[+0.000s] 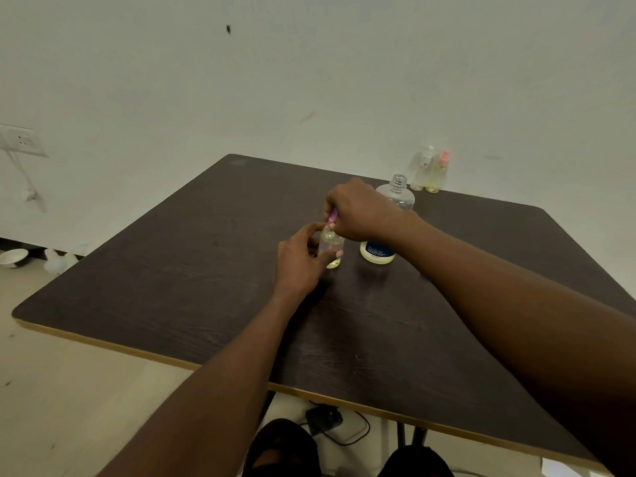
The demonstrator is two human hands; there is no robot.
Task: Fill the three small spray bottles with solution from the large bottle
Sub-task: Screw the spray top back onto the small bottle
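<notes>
Gripping the body of a small spray bottle [331, 246], the left hand [303, 259] has thumb and fingers curled round it and holds it upright on the table [172, 270], about mid-table and somewhat toward the far edge. Right hand [364, 211] comes over from above, fingertips pinching the purple spray top [332, 215] at the bottle's neck. Whether the top is seated or threaded cannot be told. Pale yellowish liquid shows inside the bottle.

Large bottle [377, 253] stands upright just to the right of the small one, partly hidden behind the right wrist. It has a clear shoulder, an open threaded neck and a blue label low on the body.

Two more small spray bottles stand side by side at the far edge near the far right corner, one white-topped [424, 168] and one pink-topped [438, 172], both holding yellowish liquid.

A bowl [13, 258] sits on the floor beyond the left edge, by the wall.
</notes>
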